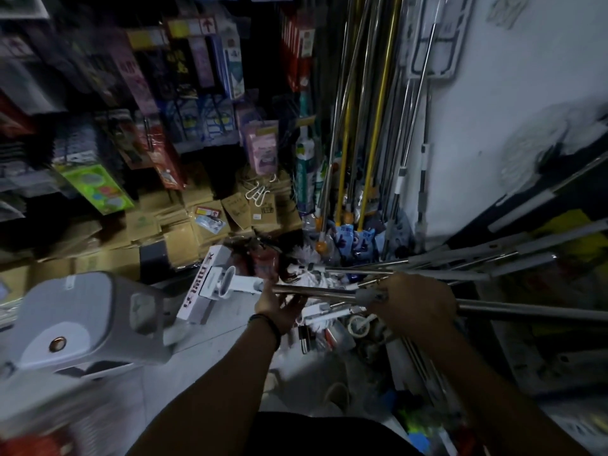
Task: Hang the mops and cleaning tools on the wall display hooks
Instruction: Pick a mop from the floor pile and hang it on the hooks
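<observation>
A mop with a steel handle (pixel 526 312) and a white head fitting (pixel 227 284) lies almost level across the lower middle of the head view. My left hand (pixel 279 309) cups the handle from below, near the white fitting. My right hand (pixel 416 306) is closed over the handle further right, by a grey collar (pixel 367 295). Several other grey and steel mop handles (pixel 467 261) lie in a bundle just behind my right hand. More mops and poles (pixel 358 133) hang upright against the white wall (pixel 513 103).
Packaged goods hang on the display wall (pixel 164 103) at left, above stacked cardboard boxes (pixel 184 232). A grey plastic stool (pixel 88 317) stands at lower left. A red fire extinguisher (pixel 263 261) and loose cleaning goods (pixel 329 330) crowd the floor ahead.
</observation>
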Tool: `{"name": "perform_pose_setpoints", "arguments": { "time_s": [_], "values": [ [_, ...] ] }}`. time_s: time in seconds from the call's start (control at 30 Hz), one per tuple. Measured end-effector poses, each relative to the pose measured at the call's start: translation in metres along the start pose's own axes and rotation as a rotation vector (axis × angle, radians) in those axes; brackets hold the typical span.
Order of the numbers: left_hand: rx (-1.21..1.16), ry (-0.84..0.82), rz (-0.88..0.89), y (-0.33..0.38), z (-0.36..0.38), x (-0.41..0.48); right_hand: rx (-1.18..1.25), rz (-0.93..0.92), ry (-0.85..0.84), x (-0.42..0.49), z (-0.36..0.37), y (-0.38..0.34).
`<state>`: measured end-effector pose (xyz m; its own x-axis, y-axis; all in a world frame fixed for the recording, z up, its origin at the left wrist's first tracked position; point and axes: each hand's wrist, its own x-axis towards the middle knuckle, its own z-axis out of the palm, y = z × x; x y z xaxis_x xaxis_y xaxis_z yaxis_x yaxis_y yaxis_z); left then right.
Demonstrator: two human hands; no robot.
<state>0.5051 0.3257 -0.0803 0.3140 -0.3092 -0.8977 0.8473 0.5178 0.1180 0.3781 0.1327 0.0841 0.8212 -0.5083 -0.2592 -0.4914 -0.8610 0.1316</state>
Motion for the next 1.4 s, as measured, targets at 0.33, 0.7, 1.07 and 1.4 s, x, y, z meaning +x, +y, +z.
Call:
{"name": "perform_pose_setpoints", "arguments": {
  "time_s": [0.33, 0.7, 1.07, 1.4],
  "values": [
    [0.153, -0.056, 0.155, 0.029, 0.031, 0.001, 0.483, 0.122, -0.29, -0.002, 0.014, 0.047],
    [0.302, -0.236, 0.582, 0.04, 0.106, -0.063, 0.756, -0.19, -0.258, 0.047, -0.02, -0.008],
    [0.512, -0.464, 0.852, 0.053, 0.155, -0.124, 0.975, -0.331, -0.005, 0.079, -0.15, -0.047],
    [0.774, -0.625, 1.052, 0.045, 0.207, -0.184, 1.044, -0.481, 0.24, 0.101, -0.292, -0.073]
  ]
}}
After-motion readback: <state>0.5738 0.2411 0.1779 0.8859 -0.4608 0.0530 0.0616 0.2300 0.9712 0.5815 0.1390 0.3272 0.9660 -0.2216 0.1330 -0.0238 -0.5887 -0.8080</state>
